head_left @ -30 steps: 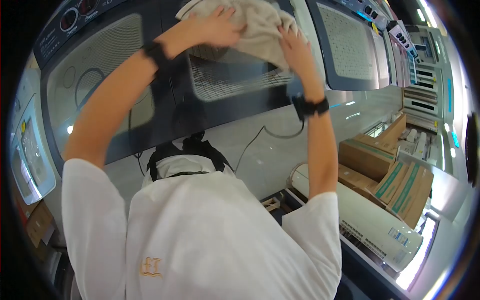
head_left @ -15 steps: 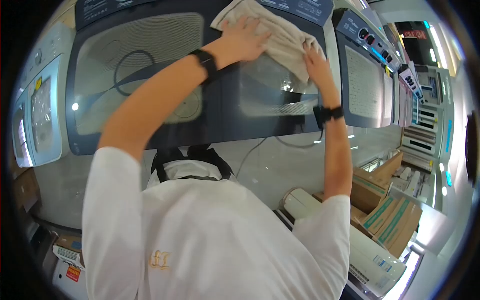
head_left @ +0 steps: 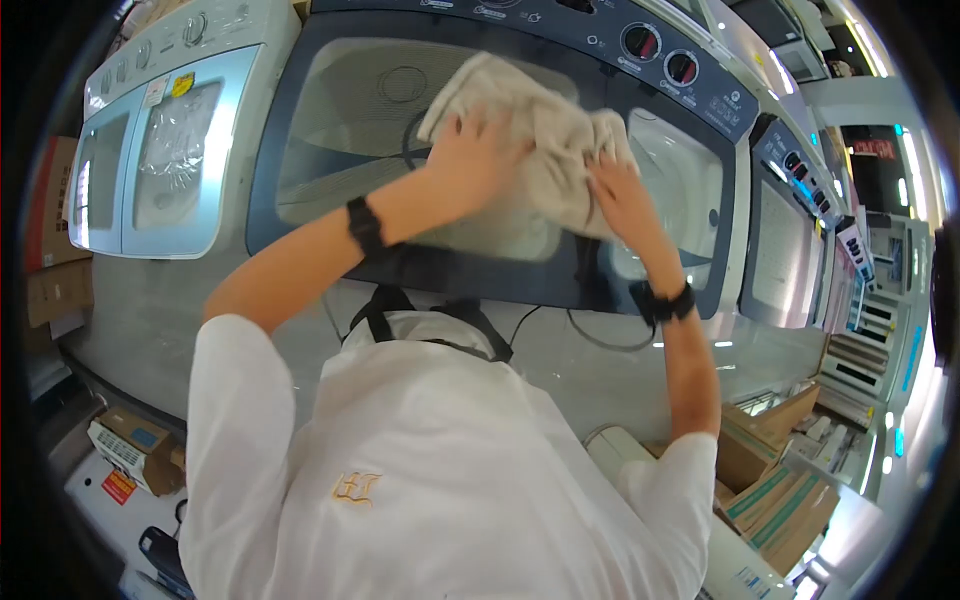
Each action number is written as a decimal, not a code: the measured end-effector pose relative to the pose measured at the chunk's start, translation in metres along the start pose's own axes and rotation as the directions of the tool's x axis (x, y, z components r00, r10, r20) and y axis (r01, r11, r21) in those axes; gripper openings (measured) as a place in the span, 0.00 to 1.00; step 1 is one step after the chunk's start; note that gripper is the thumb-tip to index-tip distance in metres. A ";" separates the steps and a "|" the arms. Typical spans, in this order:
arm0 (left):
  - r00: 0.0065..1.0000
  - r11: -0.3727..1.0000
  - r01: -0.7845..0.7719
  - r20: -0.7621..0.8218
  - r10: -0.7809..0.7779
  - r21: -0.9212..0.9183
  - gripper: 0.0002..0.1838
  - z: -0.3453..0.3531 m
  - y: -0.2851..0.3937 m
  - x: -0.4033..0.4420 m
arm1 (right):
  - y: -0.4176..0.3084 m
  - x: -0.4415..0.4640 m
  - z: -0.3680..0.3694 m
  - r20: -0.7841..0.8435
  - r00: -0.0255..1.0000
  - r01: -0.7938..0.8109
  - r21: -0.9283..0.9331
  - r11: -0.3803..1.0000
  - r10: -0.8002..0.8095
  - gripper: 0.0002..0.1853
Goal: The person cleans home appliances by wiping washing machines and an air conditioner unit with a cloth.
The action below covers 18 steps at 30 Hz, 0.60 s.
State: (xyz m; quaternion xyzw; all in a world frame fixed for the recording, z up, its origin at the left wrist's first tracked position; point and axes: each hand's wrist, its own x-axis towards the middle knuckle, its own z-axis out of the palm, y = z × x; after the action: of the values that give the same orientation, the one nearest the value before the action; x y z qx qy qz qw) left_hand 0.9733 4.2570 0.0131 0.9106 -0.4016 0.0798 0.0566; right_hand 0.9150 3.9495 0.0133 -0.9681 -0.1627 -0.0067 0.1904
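Observation:
A beige cloth point(head_left: 560, 130) lies bunched over the top of a dark twin-tub washing machine point(head_left: 420, 275), across its left lid and the strip between the two lids. My left hand point(head_left: 478, 160), slightly blurred, bears on the cloth's left part with its fingers bent into the fabric. At the right edge of the cloth, my right hand point(head_left: 620, 195) has its fingers closed on a fold, with some fingertips hidden in the fabric. Under the cloth, part of the clear left lid point(head_left: 345, 130) is covered; the right lid point(head_left: 680, 180) shows beside my right hand.
Red-marked knobs point(head_left: 640, 42) sit on the machine's rear panel. A white-and-blue washer point(head_left: 165, 150) stands to the left, and another dark washer point(head_left: 785, 240) is close on the right. Cardboard boxes point(head_left: 785, 510) and a hose point(head_left: 610, 345) are on the floor.
Both hands have moved left over the machine with the cloth, from the right lid toward the left one. The cloth is more bunched, and the view has shifted to show the knobs.

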 end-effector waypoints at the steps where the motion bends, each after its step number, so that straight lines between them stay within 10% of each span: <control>1: 0.999 0.997 0.032 -0.040 -0.029 0.076 0.34 0.007 -0.015 0.012 | -0.016 0.029 -0.003 -0.029 1.000 -0.006 0.030 1.000 0.007 0.19; 5: 0.995 0.976 0.075 -0.078 -0.060 0.205 0.23 0.001 -0.063 0.011 | -0.081 0.076 0.031 -0.049 0.987 0.148 -0.049 0.988 -0.150 0.17; 8: 0.907 0.987 0.113 0.393 -0.150 0.115 0.14 -0.039 -0.069 -0.015 | -0.146 0.072 0.040 0.079 0.975 0.217 -0.179 0.960 -0.205 0.17; 12: 0.996 0.972 -0.082 0.024 0.089 -0.222 0.09 -0.040 -0.119 -0.081 | -0.153 0.066 0.039 0.244 0.959 0.191 -0.194 0.962 -0.141 0.24; 15: 0.992 0.947 -0.119 -0.084 0.098 -0.299 0.10 -0.075 -0.176 -0.066 | -0.108 0.103 0.021 -0.106 0.881 0.396 -0.367 0.841 -0.461 0.23; 18: 0.992 0.930 0.116 -0.002 -0.125 -0.349 0.11 -0.148 -0.195 -0.043 | -0.158 0.152 -0.048 -0.221 0.972 0.098 0.095 0.991 -0.075 0.19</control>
State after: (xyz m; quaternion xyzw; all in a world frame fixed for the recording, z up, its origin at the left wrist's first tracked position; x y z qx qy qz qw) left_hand 1.0738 4.4435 0.1420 0.9081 -0.3520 0.0146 0.2265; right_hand 1.0113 4.1169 0.1272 -0.9421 -0.1833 -0.1120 0.2573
